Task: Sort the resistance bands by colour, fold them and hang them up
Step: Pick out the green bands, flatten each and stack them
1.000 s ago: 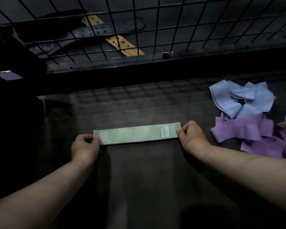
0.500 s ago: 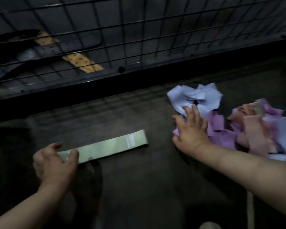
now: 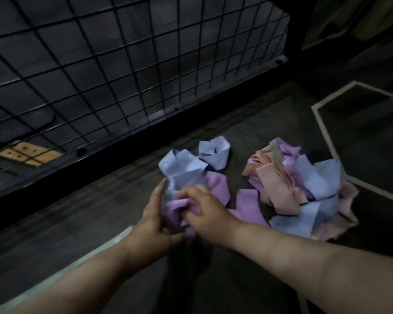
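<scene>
On the dark floor, my right hand [image 3: 204, 211] is closed on a crumpled purple band [image 3: 175, 209] at the near edge of a small pile. My left hand [image 3: 154, 218] rests against the band's left side with straight fingers and the thumb under it. Light blue bands [image 3: 182, 168] lie just beyond, touching the purple one. A second heap [image 3: 281, 184] of pink, blue and purple bands sits to the right. A flat pale green band [image 3: 120, 236] lies at the lower left, partly hidden under my left forearm.
A black wire grid panel [image 3: 123, 75] stands along the far side of the floor, with a tan perforated strip [image 3: 25, 152] behind it at the left. A dark mat with a white border [image 3: 322, 128] lies to the right of the heaps.
Both hands let go of the green band and moved right to the pile. The right hand closed on a purple band and the left came up beside it. The view swung right.
</scene>
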Demonstrator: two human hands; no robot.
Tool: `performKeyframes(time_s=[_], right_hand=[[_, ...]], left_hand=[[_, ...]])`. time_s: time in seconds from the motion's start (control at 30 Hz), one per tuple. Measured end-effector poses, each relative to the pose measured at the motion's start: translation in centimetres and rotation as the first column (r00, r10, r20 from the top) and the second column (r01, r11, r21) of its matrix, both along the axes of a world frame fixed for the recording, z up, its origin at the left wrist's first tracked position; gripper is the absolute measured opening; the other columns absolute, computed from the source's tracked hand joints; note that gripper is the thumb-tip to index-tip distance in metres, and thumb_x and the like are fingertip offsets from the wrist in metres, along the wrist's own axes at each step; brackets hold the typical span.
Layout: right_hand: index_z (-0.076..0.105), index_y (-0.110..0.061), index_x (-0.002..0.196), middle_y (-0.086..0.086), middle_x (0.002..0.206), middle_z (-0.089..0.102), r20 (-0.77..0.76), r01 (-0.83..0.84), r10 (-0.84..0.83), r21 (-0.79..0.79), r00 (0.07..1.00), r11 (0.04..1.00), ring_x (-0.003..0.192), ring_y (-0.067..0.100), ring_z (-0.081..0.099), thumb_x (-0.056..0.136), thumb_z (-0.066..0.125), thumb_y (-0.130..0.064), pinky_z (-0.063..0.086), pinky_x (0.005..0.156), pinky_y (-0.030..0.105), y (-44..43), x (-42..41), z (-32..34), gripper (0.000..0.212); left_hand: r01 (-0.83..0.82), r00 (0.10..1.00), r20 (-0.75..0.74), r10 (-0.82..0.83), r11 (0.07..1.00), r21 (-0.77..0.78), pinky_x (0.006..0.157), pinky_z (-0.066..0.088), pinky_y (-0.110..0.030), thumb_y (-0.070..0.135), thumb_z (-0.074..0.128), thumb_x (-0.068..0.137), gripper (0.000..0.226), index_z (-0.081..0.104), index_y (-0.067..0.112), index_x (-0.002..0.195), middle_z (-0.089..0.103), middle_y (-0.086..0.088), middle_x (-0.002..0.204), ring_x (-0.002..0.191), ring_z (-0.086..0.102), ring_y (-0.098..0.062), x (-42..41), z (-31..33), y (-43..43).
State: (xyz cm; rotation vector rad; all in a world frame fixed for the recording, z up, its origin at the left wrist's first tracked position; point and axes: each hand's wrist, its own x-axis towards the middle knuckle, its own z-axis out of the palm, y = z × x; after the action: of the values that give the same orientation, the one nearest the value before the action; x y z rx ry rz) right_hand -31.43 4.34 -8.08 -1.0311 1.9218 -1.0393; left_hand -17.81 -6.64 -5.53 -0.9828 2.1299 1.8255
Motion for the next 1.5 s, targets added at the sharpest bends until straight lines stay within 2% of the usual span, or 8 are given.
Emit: performKeyframes(time_s=[0.13, 0.33, 0.43, 0.57, 0.67, 0.87, 1.17, 1.5], right_hand=[[0.040, -0.038, 0.132, -0.002, 0.118, 0.063, 0.178, -0.040, 0.028, 0.065, 0.984, 0.997, 0.108, 0.013, 0.061, 0.079, 0.059, -0.044, 0.051, 0.094, 0.036, 0.3, -1.6, 1.8, 0.056], [0.043, -0.033, 0.136, 0.010, 0.151, 0.027, -0.646, 0.542, -0.309, 0.195, 0.698, 0.818, 0.140, 0.031, 0.026, 0.084, 0.057, -0.034, 0.029, 0.111, 0.056, 4.3, -9.9, -0.5, 0.054], [0.021, -0.043, 0.144, 0.011, 0.155, 0.017, -0.586, 0.546, -0.169, 0.556, 0.792, 0.627, 0.141, 0.037, 0.021, 0.090, 0.057, -0.036, 0.027, 0.111, 0.055, 7.2, -12.7, -2.4, 0.065], [0.049, -0.036, 0.110, -0.006, 0.113, 0.057, -0.497, 0.471, -0.294, 0.279, 0.817, 0.837, 0.104, 0.016, 0.056, 0.095, 0.042, -0.016, 0.048, 0.091, 0.034, 8.4, -12.2, -3.7, 0.026], [0.055, -0.027, 0.107, -0.012, 0.099, 0.061, -0.217, 0.360, -0.320, 0.182, 0.922, 0.915, 0.090, -0.005, 0.058, 0.091, 0.039, 0.002, 0.044, 0.081, 0.010, 7.0, -9.5, -1.8, 0.037], [0.055, -0.021, 0.126, 0.000, 0.114, 0.064, 0.022, 0.065, -0.067, 0.073, 0.997, 0.995, 0.101, 0.011, 0.062, 0.096, 0.054, -0.026, 0.052, 0.089, 0.026, 5.0, -7.9, 0.2, 0.030], [0.034, -0.029, 0.142, 0.011, 0.153, 0.014, -0.483, 0.463, -0.156, 0.624, 0.862, 0.630, 0.143, 0.038, 0.017, 0.079, 0.059, -0.060, 0.023, 0.114, 0.045, 6.0, -18.3, -4.8, 0.074], [0.060, -0.027, 0.097, -0.003, 0.095, 0.063, -0.098, -0.064, 0.098, 0.302, 0.990, 0.951, 0.084, 0.018, 0.062, 0.093, 0.052, -0.044, 0.051, 0.074, 0.035, 4.3, -11.0, -1.0, 0.019]], left_hand=[[-0.164, 0.986, -0.007, 0.165, 0.986, 0.011, 0.054, 0.052, -0.020, -0.011, 0.076, 0.069, 0.067, 0.055, 0.031, 0.118, 0.070, -0.003, 0.098, 0.074, 0.069, -0.004, -3.7, -0.8, 1.7], [-0.402, 0.910, -0.079, 0.408, 0.912, 0.075, 0.052, 0.053, -0.028, 0.001, 0.068, 0.081, 0.026, 0.063, 0.011, 0.105, 0.071, -0.019, 0.090, 0.065, 0.067, -0.016, -7.6, 0.6, 1.6], [-0.383, 0.909, -0.118, 0.401, 0.912, 0.148, 0.069, 0.056, -0.042, 0.005, 0.075, 0.082, 0.032, 0.063, 0.005, 0.111, 0.069, -0.026, 0.099, 0.077, 0.068, -0.025, -9.2, 1.6, 0.8], [-0.387, 0.906, -0.057, 0.419, 0.876, 0.289, 0.085, 0.057, -0.050, 0.024, 0.088, 0.070, 0.096, 0.031, 0.026, 0.147, 0.068, -0.012, 0.111, 0.101, 0.070, -0.031, -10.6, 2.0, 1.1], [-0.415, 0.905, 0.049, 0.423, 0.848, 0.329, 0.085, 0.054, -0.044, 0.014, 0.066, 0.092, 0.083, 0.015, 0.035, 0.153, 0.067, -0.009, 0.105, 0.102, 0.067, -0.028, -10.8, 1.6, 2.7], [-0.235, 0.967, 0.183, 0.179, 0.904, 0.358, 0.080, 0.055, -0.037, 0.034, 0.060, 0.095, 0.027, 0.061, 0.044, 0.120, 0.074, 0.004, 0.106, 0.096, 0.071, -0.015, -9.5, 1.3, 4.9], [-0.189, 0.972, 0.204, 0.115, 0.899, 0.395, 0.103, 0.048, -0.039, 0.025, 0.059, 0.098, 0.032, 0.060, 0.038, 0.127, 0.059, 0.003, 0.132, 0.115, 0.061, -0.016, -9.7, -0.2, 5.6], [-0.211, 0.975, 0.161, 0.156, 0.879, 0.428, 0.092, 0.051, -0.033, 0.020, 0.055, 0.099, 0.026, 0.063, 0.035, 0.119, 0.075, 0.005, 0.108, 0.100, 0.071, -0.013, -8.9, -0.9, 5.6]])
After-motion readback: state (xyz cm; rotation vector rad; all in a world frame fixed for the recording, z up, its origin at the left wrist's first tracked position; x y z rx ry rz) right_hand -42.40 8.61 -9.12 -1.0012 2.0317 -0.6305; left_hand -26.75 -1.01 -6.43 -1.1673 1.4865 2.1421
